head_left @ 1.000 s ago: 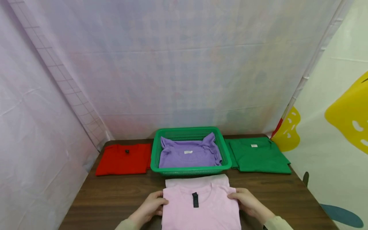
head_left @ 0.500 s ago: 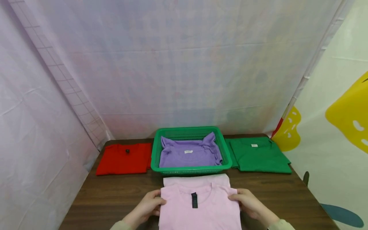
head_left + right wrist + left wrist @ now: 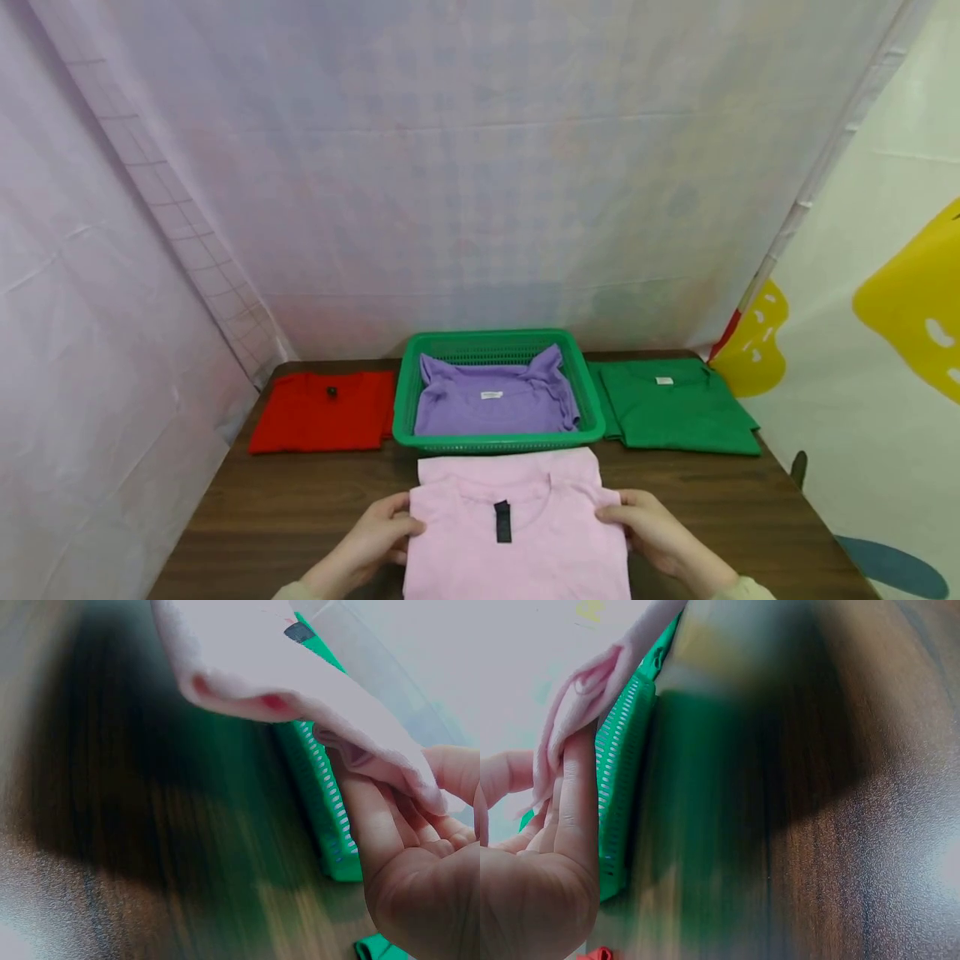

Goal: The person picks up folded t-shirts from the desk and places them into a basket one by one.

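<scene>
A folded light pink T-shirt (image 3: 517, 542) with a black neck label is held up by both hands at the near side of the table. At its left edge the left hand (image 3: 375, 537) pinches the cloth, thumb on top and fingers beneath. The right hand (image 3: 652, 533) grips the opposite edge the same way. Both wrist views show the pink cloth (image 3: 581, 705) lifted off the tabletop, its folded layers between thumb and fingers. Just beyond the shirt stands a green plastic basket (image 3: 592, 408) with a folded purple T-shirt (image 3: 495, 412) inside.
On the brown wooden table (image 3: 300, 517), a folded red T-shirt (image 3: 322, 412) lies left of the basket. A folded green T-shirt (image 3: 675, 408) lies to its right. Pale hanging cloth (image 3: 480, 183) encloses the table at the back and sides.
The pink T-shirt's left edge and the left hand have shifted slightly left, spreading the shirt a little wider. Its far edge has risen slightly toward the basket. The right hand has barely moved.
</scene>
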A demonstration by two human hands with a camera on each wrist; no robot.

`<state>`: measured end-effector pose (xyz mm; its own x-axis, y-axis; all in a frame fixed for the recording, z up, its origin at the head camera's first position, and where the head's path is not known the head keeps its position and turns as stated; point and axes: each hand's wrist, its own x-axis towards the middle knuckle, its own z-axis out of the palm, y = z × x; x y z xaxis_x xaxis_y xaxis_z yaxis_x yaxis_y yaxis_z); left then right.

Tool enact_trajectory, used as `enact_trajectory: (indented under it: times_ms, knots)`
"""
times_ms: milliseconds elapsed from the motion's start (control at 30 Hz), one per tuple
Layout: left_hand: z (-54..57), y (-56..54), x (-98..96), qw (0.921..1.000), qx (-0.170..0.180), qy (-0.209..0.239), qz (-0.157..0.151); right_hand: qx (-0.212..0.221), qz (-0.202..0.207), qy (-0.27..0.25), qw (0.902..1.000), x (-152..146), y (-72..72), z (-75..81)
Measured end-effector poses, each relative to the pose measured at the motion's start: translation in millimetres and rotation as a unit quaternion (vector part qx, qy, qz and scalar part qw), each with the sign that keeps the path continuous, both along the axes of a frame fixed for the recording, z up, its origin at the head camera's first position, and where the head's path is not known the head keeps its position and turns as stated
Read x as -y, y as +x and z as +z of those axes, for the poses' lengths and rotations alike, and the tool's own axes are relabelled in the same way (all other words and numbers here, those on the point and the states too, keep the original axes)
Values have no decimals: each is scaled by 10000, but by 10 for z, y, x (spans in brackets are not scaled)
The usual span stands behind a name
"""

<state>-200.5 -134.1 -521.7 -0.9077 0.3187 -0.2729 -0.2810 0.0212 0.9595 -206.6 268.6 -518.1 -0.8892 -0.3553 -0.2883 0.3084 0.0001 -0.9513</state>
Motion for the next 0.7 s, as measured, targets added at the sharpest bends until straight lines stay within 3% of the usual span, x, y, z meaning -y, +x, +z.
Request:
enact_trajectory:
  times_ms: [367, 700]
  knots:
    - [191, 85, 67, 9998, -149, 124, -46, -95, 116, -205, 9997, 45, 75, 208]
    - [416, 71, 132, 9992, -321, 166, -163, -147, 136, -352, 9992, 69, 62, 349]
